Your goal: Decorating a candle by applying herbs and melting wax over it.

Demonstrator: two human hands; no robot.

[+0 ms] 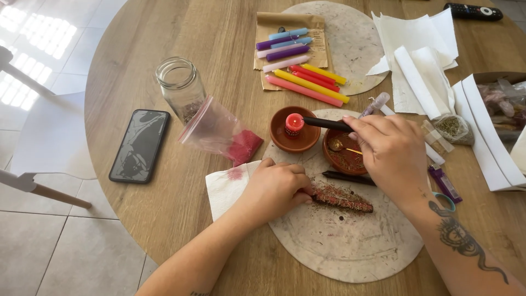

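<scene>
A: Status on the hands?

B: Left hand [274, 186] is closed down on the near end of a dark candle coated in herbs [342, 198]. The candle lies flat on the round marbled mat [339, 246], long axis roughly left-right. Fingers curled over its left tip, pinning it.

A: Right?

B: Right hand [389, 151] is pinched shut on a black stick [327, 124]. The stick's far end reaches over the clay dish [280, 138] with the small red tealight [294, 123]. Can't tell if the tip touches the flame.

A: What's under the right hand?

B: Second clay bowl [342, 160], dried herbs inside, small gold spoon [341, 146] resting in it. Another black stick [348, 177] lies on the mat between that bowl and the herb-coated candle.

A: Rest of the worktop?

B: Round wooden worktop [164, 55]. Empty-looking glass jar [182, 87] at left, clear bag with red powder [222, 134] just beside it, phone [139, 145] face up further left. Stained paper towel [227, 186] under the left wrist. Row of coloured candles [301, 66] on brown paper at the far side, white paper sheets [419, 49] at right, remote [472, 11] at the far edge, lighter [442, 183] near the right forearm.
</scene>
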